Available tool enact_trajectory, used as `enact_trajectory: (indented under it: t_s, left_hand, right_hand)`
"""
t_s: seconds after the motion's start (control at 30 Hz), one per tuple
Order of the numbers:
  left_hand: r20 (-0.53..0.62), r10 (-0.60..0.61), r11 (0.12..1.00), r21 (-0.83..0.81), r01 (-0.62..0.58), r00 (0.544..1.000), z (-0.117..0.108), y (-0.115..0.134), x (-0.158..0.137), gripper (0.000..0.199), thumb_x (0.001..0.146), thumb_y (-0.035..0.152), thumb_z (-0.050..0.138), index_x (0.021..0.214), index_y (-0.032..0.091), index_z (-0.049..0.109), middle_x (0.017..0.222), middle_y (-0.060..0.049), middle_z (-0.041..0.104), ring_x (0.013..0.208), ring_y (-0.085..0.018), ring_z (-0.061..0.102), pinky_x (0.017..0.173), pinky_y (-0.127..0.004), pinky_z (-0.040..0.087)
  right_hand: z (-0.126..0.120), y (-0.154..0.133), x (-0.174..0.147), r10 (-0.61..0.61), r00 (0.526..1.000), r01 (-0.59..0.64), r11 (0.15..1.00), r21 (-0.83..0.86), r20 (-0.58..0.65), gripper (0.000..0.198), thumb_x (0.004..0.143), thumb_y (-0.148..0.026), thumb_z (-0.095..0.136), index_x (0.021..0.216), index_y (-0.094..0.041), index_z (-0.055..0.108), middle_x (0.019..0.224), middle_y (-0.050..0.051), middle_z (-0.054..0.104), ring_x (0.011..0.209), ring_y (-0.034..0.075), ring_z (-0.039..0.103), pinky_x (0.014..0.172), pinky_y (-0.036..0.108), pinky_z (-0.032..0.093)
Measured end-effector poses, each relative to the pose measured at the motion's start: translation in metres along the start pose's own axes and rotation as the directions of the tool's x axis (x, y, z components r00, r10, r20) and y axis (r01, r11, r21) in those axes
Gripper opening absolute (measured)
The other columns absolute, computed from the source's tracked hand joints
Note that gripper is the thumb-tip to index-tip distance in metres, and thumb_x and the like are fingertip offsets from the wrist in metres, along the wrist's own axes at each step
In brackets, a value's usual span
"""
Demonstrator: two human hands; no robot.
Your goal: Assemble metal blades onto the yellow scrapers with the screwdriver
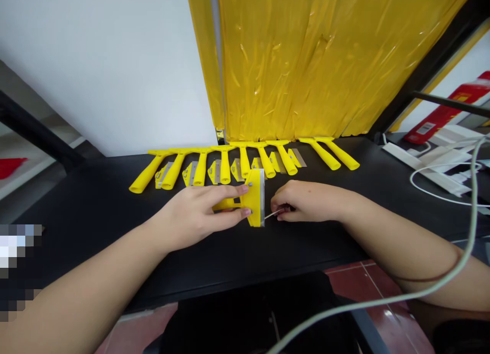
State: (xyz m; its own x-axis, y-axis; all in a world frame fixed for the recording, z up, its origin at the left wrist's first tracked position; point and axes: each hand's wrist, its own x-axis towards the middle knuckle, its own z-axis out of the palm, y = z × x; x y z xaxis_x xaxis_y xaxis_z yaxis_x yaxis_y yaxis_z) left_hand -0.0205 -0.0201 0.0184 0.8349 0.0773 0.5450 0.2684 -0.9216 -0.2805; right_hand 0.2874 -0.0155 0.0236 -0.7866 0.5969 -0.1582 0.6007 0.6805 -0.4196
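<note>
My left hand [193, 213] is closed on a yellow scraper [253, 201], its fingers over the flat head near two small screws. A metal blade [262, 198] runs along the scraper's right edge, and the short yellow handle lies under my palm. Just right of the blade, my right hand [296, 201] pinches a thin pale rod [272, 212] whose tip reaches the blade's edge. What kind of tool the rod is, I cannot make out. Behind my hands, several yellow plastic handles [244, 162] lie in a row, with several yellow blade heads [190, 173] between them.
All this lies on a black table [214, 264]. Yellow plastic sheeting [298, 63] and a white panel [115, 63] stand at the back. A white cable [383, 299] crosses the front right. Power strips [424, 165] and a red package [440, 114] are at the right.
</note>
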Motion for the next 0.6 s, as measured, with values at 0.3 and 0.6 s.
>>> enact_trajectory:
  t_s: [0.3, 0.6]
  left_hand:
    - [0.011, -0.111, 0.992, -0.064, 0.111, 0.994, 0.002, 0.004, 0.0, 0.031, 0.099, 0.012, 0.063, 0.125, 0.027, 0.072, 0.136, -0.013, 0.069, 0.103, -0.022, 0.077, 0.073, -0.029, 0.063]
    - [-0.014, -0.655, 0.561, -0.679, 0.474, 0.755, 0.013, 0.017, 0.006, 0.032, 0.092, 0.015, 0.073, 0.121, 0.027, 0.07, 0.137, -0.012, 0.065, 0.099, -0.023, 0.075, 0.073, -0.034, 0.066]
  right_hand:
    - [0.003, 0.014, 0.001, -0.102, 0.974, 0.168, 0.924, 0.344, -0.203, 0.006, 0.089, -0.014, 0.068, 0.084, -0.017, 0.065, 0.076, -0.002, 0.062, 0.067, 0.011, 0.055, 0.063, 0.024, 0.044]
    - [0.008, 0.014, 0.007, -0.036, 0.933, 0.256, 0.766, 0.59, -0.358, 0.016, 0.085, -0.025, 0.081, 0.086, -0.016, 0.068, 0.08, 0.002, 0.07, 0.068, 0.012, 0.059, 0.065, 0.026, 0.05]
